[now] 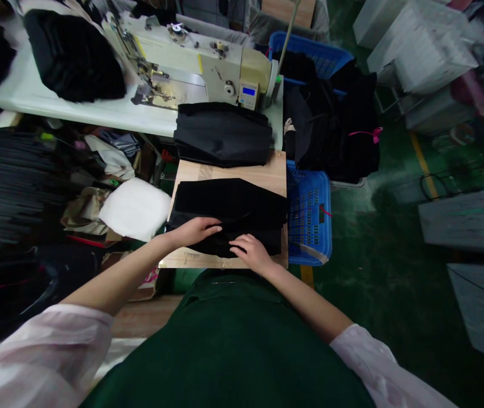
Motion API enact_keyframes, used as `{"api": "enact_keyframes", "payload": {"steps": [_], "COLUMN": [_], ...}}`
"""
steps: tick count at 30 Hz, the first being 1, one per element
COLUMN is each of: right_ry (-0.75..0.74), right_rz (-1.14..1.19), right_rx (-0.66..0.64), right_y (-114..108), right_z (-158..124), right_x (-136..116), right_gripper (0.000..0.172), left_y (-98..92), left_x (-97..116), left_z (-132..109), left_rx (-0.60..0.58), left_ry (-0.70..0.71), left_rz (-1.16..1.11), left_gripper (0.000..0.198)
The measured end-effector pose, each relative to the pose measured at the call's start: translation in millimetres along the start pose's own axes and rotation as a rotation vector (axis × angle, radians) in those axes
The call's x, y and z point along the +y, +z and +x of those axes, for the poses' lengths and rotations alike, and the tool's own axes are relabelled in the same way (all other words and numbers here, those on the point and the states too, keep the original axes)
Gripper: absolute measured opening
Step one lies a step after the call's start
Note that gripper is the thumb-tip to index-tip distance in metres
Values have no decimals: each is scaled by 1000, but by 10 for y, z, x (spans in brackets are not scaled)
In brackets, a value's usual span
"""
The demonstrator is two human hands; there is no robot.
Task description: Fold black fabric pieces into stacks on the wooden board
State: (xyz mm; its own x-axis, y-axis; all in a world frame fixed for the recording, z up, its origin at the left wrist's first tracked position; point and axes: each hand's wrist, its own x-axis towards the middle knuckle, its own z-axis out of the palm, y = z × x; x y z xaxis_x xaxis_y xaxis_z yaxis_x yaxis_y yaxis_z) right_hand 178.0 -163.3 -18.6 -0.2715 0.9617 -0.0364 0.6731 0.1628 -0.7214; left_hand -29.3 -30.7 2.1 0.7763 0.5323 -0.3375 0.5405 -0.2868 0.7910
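Observation:
Black fabric pieces (233,198) lie spread on a light wooden board (276,170) in front of me. My left hand (197,230) rests on the fabric's lower left part, fingers stretched to the right. Beside it, my right hand (250,251) lies on the fabric near its front edge, fingers slightly spread and pointing left. Neither hand is wrapped round anything. A second black stack (224,135) sits farther back, across the board's far edge and the white table's edge.
Behind the stack stands a sewing machine (220,68) on a white table (97,113). Another black pile (72,56) is on its left part. Blue baskets (310,212) and black cloth (331,124) are at the right. A white bundle (135,209) lies left of the board.

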Motion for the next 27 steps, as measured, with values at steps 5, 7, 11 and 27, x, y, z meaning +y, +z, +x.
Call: {"api": "enact_keyframes", "payload": {"steps": [5,7,11,27], "right_ry": [75,98,170,-188], "right_rz": [106,114,140,-204], "right_rx": [-4,-33,-74,-174], "right_y": [-90,-143,-223,-220], "right_z": [129,140,136,95], "right_x": [-74,-75,-45,-119], "right_gripper": [19,20,22,15], "left_y": [-33,-29,6,12], "left_x": [57,71,86,131], "left_z": [25,38,33,-79], "left_rx": [-21,-40,3,-176], "left_ry": [36,25,17,65], "left_rz": [-92,-86,-179,30], "left_gripper": [36,33,25,26]}}
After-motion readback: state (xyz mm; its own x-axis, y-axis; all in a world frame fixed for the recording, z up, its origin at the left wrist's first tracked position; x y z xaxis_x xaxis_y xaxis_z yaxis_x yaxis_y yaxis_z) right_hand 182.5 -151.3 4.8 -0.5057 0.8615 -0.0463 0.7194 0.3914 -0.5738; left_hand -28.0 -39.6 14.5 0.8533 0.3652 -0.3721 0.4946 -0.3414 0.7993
